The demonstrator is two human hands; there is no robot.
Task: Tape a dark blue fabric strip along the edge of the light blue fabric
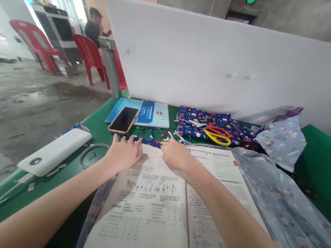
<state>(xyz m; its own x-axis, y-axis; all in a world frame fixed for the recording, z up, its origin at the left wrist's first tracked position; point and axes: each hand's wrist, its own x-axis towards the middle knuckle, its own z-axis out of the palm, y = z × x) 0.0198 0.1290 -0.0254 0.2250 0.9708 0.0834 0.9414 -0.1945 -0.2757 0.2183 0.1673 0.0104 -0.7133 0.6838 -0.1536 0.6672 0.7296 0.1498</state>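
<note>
An open textbook (153,227) lies on the green table. A blue patterned strip (151,142) runs along the top edge of its left page. My left hand (124,153) is open, its fingers spread over the left end of this strip and the page's upper corner. At the strip's right end, my right hand (175,153) has its fingers closed and bent at the page edge; the fingertips partly hide what they grip. Grey-blue patterned sheeting (288,207) shows from beneath the book on both sides.
Beyond the book are a phone (123,119), a blue booklet (157,115), and yellow and orange-handled scissors (216,136) on folded blue patterned sheeting (205,119). A white power bank (55,152) with cable lies left. A white board (221,66) stands behind; a person (93,28) sits farther back.
</note>
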